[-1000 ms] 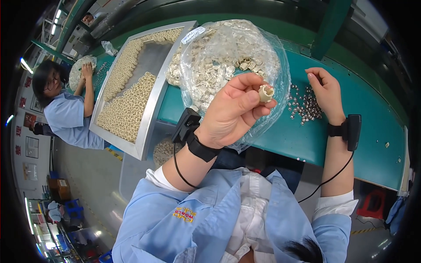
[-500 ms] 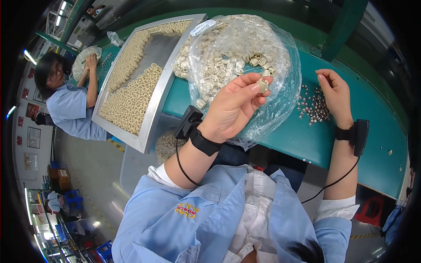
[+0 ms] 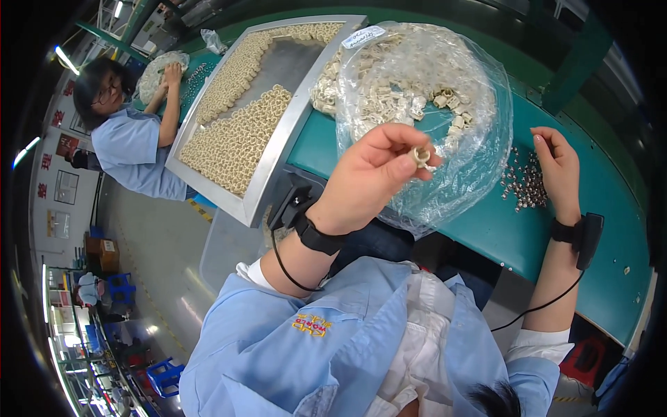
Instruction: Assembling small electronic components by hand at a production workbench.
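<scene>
My left hand (image 3: 379,170) pinches a small beige plastic part (image 3: 420,156) between thumb and fingers, its round opening facing up. It is held above the near part of a clear plastic bag (image 3: 434,191) full of similar beige parts. To the right, my right hand (image 3: 558,167) hovers beside a pile of small shiny metal balls (image 3: 522,182) on the green table. Its thumb and fingers are drawn together; whether anything sits between them is too small to make out. Both wrists wear black bands with small devices and cables.
Left of the bag stands a metal-framed tray (image 3: 274,160) with rows of beige parts and a bare metal patch. The green table (image 3: 479,226) runs under everything. A co-worker in a blue shirt (image 3: 135,146) handles another bag at far left. A translucent bin (image 3: 226,240) sits below the tray.
The view has shifted, so the table things appear further right. The part in my left hand has turned, showing its opening. My right hand's fingers have drawn together beside the balls.
</scene>
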`<state>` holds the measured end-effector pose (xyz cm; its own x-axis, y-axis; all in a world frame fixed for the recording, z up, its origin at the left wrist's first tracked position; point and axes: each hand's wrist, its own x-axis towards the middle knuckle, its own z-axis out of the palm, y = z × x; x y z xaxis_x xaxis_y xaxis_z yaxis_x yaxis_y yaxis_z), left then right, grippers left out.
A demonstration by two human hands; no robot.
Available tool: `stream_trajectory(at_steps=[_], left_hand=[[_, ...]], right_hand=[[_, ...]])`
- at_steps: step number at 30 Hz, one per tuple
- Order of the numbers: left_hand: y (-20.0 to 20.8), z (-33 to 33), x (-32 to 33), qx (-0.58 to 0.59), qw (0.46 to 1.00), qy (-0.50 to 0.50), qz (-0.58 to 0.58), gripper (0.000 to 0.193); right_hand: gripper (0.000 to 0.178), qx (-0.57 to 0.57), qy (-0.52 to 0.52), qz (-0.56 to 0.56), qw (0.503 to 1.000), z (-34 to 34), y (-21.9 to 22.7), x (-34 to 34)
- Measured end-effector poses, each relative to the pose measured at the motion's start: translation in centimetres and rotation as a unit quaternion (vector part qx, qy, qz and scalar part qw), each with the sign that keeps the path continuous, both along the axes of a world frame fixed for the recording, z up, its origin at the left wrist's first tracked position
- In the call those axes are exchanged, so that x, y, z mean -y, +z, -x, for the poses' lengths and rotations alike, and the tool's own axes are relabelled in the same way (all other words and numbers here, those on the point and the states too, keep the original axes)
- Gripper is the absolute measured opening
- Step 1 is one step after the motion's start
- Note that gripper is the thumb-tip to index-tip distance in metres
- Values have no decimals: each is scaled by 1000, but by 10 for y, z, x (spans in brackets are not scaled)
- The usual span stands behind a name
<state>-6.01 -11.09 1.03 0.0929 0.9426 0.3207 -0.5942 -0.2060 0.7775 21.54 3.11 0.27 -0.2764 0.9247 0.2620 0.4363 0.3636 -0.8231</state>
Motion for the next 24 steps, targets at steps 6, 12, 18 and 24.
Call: stream_trajectory(at_steps=[6, 12, 18, 24], left_hand=[[5, 9, 12, -71, 984, 32, -159, 28], [14, 20, 21, -219, 961, 125, -114, 23], [23, 45, 36, -158, 969, 191, 20, 23], [24, 131, 51, -259, 888, 364, 108, 20]], right_hand=[[16, 9, 7, -6, 1000, 1, -2, 0], [16, 28, 18, -17, 999, 3, -3, -2], [17, 24, 33, -39, 998, -8, -11, -8], [18, 27, 31, -36, 999, -7, -14, -4]])
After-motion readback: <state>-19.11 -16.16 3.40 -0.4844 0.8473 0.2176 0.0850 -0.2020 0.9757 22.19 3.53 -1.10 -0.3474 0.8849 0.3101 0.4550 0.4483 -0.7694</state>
